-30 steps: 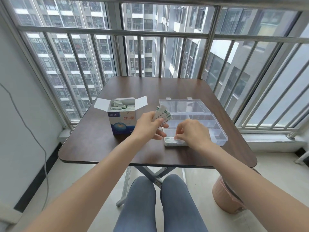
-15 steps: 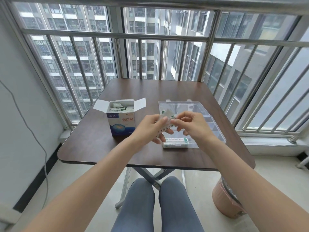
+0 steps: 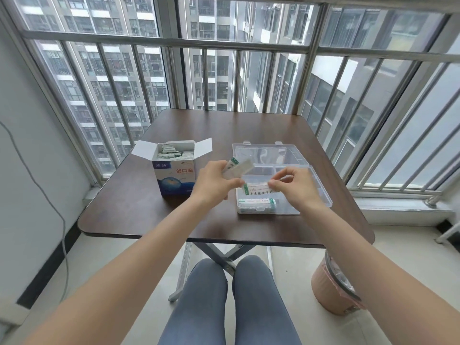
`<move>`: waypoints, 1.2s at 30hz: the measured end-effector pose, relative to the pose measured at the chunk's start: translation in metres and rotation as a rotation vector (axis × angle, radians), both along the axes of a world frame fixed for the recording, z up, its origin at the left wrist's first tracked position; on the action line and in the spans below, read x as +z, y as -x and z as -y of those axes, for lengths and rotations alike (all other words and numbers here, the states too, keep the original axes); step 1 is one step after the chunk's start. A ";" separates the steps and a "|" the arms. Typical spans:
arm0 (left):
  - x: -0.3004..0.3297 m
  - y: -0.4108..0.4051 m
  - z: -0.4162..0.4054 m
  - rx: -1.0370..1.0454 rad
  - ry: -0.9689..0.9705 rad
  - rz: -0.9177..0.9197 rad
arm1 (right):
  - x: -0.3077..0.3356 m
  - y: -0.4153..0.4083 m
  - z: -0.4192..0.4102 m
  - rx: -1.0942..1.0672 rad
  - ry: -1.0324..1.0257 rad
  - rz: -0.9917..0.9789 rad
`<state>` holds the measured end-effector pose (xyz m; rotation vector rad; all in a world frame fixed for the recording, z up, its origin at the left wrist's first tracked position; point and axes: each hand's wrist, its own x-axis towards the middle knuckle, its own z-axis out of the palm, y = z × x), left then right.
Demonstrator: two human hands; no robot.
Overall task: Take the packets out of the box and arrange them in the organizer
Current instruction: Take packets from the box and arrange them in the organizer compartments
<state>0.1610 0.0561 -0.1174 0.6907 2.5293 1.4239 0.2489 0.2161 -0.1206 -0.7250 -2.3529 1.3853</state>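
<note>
Box (image 3: 174,174): stands open on the left part of the table (image 3: 139,215), flaps spread, more packets visible inside.
Left hand (image 3: 215,183): fingers curled, gripping a small bundle of packets (image 3: 239,168) fanned up and to the right, just left of the organizer.
Single packet (image 3: 256,188): held level between both hands above the near left of the organizer; its left end meets the left thumb, its right end is pinched.
Right hand (image 3: 293,186): thumb and forefinger pinch the right end of the single packet; remaining fingers curled.
Organizer (image 3: 321,195): clear plastic, lid lying open on the far side, right of the box.
Stored packets (image 3: 257,201): lie flat in the nearest left compartment.
Bin (image 3: 331,290): on the floor, near right, partly cut off by the right arm.
Hard to make out: print on the packets; the count in the bundle; dividers under the hands.
Change: half a second ago the right hand met the bundle; it now draws one packet clear, lower.
</note>
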 end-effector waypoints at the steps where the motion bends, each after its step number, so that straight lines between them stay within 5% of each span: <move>1: -0.002 0.003 0.001 0.026 0.036 -0.051 | -0.004 0.001 0.000 -0.007 -0.059 0.046; 5: -0.004 0.003 -0.002 0.017 0.169 -0.190 | -0.004 0.003 0.010 0.010 -0.324 0.226; 10: -0.004 -0.002 -0.006 -0.134 0.271 -0.150 | 0.001 0.001 0.021 0.025 -0.571 0.322; 22: -0.007 0.002 -0.005 -0.060 0.149 -0.116 | -0.001 0.000 0.019 0.063 -0.574 0.331; 29: -0.006 -0.001 0.000 -0.044 0.044 -0.111 | -0.002 0.002 0.021 0.088 -0.792 0.329; 31: -0.006 -0.001 0.002 0.000 0.019 -0.155 | 0.002 0.001 0.018 0.074 -0.695 0.250; 36: -0.002 -0.011 -0.001 0.009 0.052 -0.328 | 0.030 -0.003 0.011 0.032 0.329 0.110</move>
